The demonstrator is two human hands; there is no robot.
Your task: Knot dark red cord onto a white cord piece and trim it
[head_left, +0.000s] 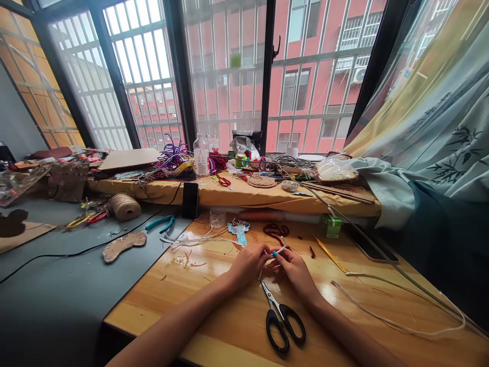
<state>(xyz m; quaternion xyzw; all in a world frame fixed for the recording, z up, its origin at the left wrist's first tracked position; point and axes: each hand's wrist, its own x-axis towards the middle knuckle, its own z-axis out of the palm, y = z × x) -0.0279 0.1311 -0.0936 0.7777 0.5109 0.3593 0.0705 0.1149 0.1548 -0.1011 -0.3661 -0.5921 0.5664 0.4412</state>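
Over the wooden table, my left hand [250, 262] and my right hand [296, 272] meet, fingers closed on a thin white cord [281, 250]. One end of the cord sticks out above my right fingers. A small bright blue spot shows at the right fingertips; whether it is a bead or a nail I cannot tell. Just below the hands lie scissors [280, 316] with black handles, blades pointing at the fingers. Behind the hands is a dark red cord [275, 232], and a blue printed card [240, 232] lies to its left.
White cords [198, 237] spread left of my hands, near teal pliers [160, 223] and a twine spool [125, 206]. A yellow strip [330, 255], a green box [333, 226] and a long pale cord [401, 321] lie right. A cluttered shelf [229, 191] runs behind, under barred windows.
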